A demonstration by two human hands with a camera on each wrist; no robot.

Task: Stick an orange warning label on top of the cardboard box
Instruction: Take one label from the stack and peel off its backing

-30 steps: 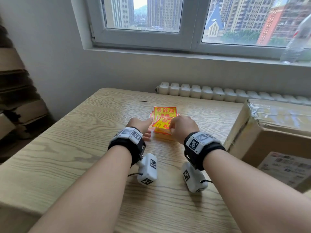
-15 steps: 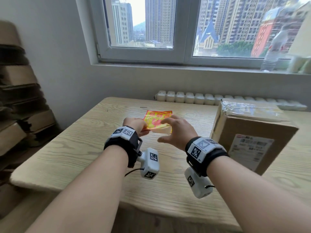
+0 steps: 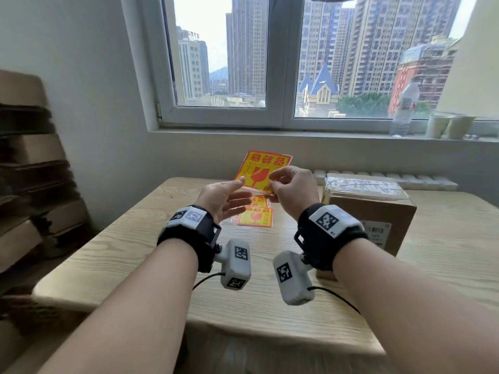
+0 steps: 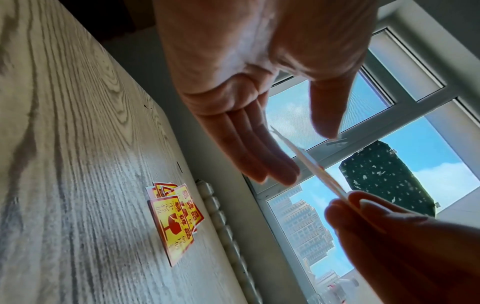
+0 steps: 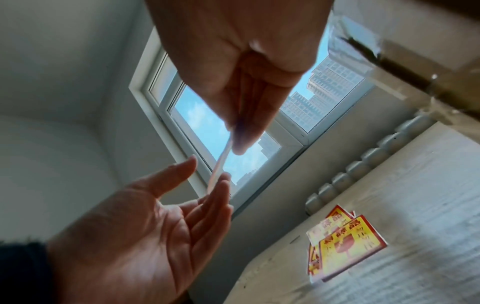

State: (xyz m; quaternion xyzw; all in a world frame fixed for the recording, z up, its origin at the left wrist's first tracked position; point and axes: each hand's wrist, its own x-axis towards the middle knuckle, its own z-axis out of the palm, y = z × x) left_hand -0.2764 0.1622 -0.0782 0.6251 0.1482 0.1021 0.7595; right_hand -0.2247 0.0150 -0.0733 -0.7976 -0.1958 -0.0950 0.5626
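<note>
An orange-and-yellow warning label [image 3: 260, 168] is held upright above the wooden table [image 3: 129, 255]. My right hand [image 3: 272, 182] pinches its lower right corner between thumb and fingers. My left hand [image 3: 244, 190] is open with straight fingers at the label's lower left edge; whether it touches I cannot tell. Both wrist views show the label [image 4: 306, 160] [image 5: 221, 164] edge-on, running from the right hand [image 5: 239, 144] to the left hand [image 4: 298, 158]. More labels lie in a stack [image 3: 255, 216] on the table below. The taped cardboard box [image 3: 372, 209] stands to the right.
Flattened cardboard is stacked [image 3: 29, 168] against the left wall. A radiator [image 3: 421, 182] runs behind the table. On the window sill stand a water bottle [image 3: 405, 106] and paper cups [image 3: 449, 126]. The table's front edge lies under my forearms.
One label has been lifted off the stack and raised well above the table. The left hand, which held it, has opened, and the right hand now pinches it. The head view has tilted up.
</note>
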